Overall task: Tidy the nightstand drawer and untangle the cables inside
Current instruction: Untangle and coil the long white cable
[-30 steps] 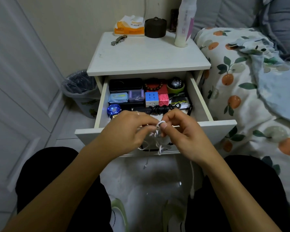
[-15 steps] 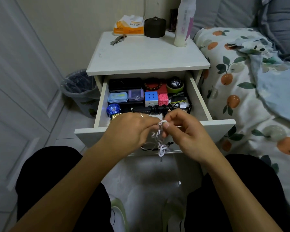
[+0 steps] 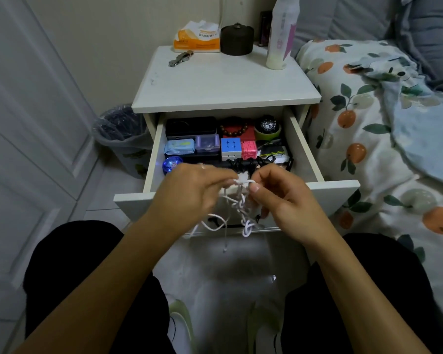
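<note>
A tangled white cable (image 3: 241,208) hangs in loops between my hands, in front of the open white drawer (image 3: 340,192) of the nightstand (image 3: 225,83). My left hand (image 3: 189,190) pinches the cable's top from the left. My right hand (image 3: 281,195) pinches it from the right, thumb and forefinger closed on a loop. Knotted strands dangle below, and a thin end trails down toward the floor. Inside the drawer lie a black case (image 3: 191,127), a puzzle cube (image 3: 230,148), a pink cube (image 3: 249,150), a bead bracelet (image 3: 234,129) and a black coiled cable (image 3: 248,163).
On the nightstand top stand a tissue pack (image 3: 197,38), a dark round jar (image 3: 237,39), a white bottle (image 3: 279,34) and a metal watch (image 3: 180,58). A lined waste bin (image 3: 120,139) stands left of it. A bed with a fruit-print quilt (image 3: 368,139) fills the right side.
My hands have drawn slightly apart and the white cable has loosened, with more loops and strands hanging lower between them than a second ago.
</note>
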The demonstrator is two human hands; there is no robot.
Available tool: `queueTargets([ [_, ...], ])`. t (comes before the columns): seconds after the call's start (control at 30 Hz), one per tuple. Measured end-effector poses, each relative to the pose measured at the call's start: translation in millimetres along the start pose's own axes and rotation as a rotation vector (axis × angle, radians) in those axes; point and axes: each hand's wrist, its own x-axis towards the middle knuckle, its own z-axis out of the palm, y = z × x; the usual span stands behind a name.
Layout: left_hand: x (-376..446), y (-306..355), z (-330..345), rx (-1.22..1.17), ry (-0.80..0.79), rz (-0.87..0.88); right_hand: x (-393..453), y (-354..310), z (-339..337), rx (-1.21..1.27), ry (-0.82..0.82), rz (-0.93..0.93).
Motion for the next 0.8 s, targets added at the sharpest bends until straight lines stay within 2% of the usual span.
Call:
queueTargets([
  [0.13, 0.1, -11.9, -16.0, -0.256, 0.231, -0.33, 1.5, 2.7, -12.1, 0.198, 0.034, 0.161],
  [0.2, -0.8, -15.8, -23.1, -0.309, 0.2, -0.396, 0.9, 2.8, -14.0, 0.252, 0.038, 0.196],
  [0.27, -3.5, -15.1, -28.0, -0.333, -0.009, -0.362, -0.1, 3.4, -11.7, 0.258, 0.064, 0.193],
  [0.37, -9.5, -13.1, -32.0, -0.244, -0.432, -0.304, -1.4, 3.8, -8.3, 0.249, 0.119, 0.189],
  [0.43, -12.7, -11.4, -28.7, -0.237, -0.544, -0.298, -2.7, 3.7, -7.1, 0.287, 0.137, 0.192],
  [0.6, -11.4, 0.1, -9.4, -0.229, -0.273, -0.278, -4.8, 0.3, 4.8, 0.362, 0.172, 0.185],
  [0.8, -9.0, 6.5, 3.9, -0.16, -0.196, -0.267, -5.4, -0.4, 8.3, 0.443, 0.226, 0.144],
])
